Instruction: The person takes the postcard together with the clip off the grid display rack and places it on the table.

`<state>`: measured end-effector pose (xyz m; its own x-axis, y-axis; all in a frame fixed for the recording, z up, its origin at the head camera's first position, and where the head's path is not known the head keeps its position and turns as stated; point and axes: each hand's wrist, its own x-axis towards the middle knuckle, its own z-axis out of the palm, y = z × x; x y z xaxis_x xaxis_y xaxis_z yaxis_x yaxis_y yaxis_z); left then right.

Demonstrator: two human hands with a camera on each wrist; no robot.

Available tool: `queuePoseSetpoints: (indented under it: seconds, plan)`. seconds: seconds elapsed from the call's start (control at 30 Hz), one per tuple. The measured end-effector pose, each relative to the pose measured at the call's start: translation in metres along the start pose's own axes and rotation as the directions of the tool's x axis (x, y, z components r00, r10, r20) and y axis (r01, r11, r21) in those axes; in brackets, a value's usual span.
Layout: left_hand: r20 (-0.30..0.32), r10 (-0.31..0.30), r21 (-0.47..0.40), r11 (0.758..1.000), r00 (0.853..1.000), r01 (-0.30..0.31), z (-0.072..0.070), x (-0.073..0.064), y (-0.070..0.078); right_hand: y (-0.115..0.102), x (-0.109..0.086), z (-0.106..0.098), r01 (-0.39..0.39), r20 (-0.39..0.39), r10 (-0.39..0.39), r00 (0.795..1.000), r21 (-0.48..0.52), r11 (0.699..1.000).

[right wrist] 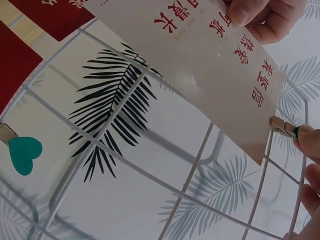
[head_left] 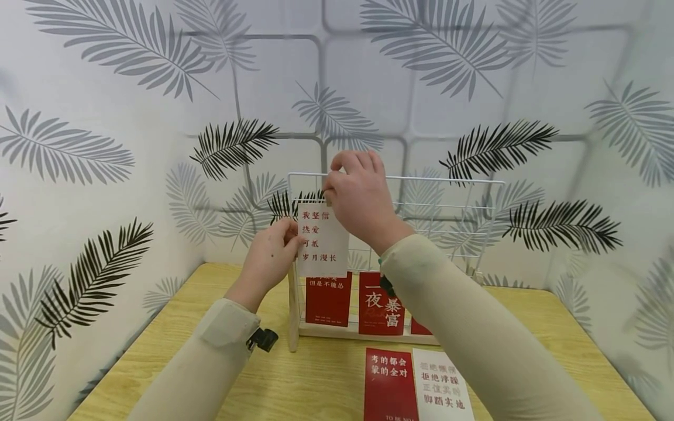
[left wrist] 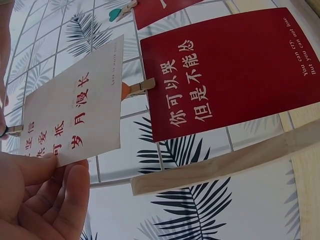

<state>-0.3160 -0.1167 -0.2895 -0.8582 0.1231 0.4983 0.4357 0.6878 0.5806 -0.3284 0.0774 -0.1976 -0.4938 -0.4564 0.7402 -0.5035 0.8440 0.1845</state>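
A white card with red Chinese writing (head_left: 323, 240) stands upright against the white wire grid rack (head_left: 447, 180). My left hand (head_left: 268, 254) pinches the card's left edge between thumb and fingers. At the card's top, my right hand (head_left: 363, 196) pinches a small wooden clothespin (right wrist: 284, 127), whose jaws meet the card's edge by a grid wire in the right wrist view. Just below hangs a red card (left wrist: 230, 75), held by a clothespin with an orange decoration (left wrist: 142, 87). The right fingertips are partly hidden in the head view.
Another red card (head_left: 381, 310) hangs on the lower grid, with one more partly behind my right arm. A red card (head_left: 389, 386) and a white card (head_left: 442, 386) lie on the wooden table (head_left: 263, 380). A clothespin with a green heart (right wrist: 25, 155) grips a red card.
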Motion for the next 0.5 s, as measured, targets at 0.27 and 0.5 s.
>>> queuePoseSetpoints:
  seconds: [0.27, 0.5]
  plan:
    - [0.003, 0.017, -0.008, 1.000, 1.000, -0.016, -0.001, -0.002, -0.001, 0.002, -0.004, -0.007, -0.004, -0.064, 0.008, 0.998, 0.069, 0.998]
    - [0.013, 0.044, -0.023, 0.999, 0.999, -0.044, -0.004, -0.008, 0.001, 0.002, -0.012, -0.012, 0.024, -0.113, -0.011, 0.993, 0.107, 0.994]
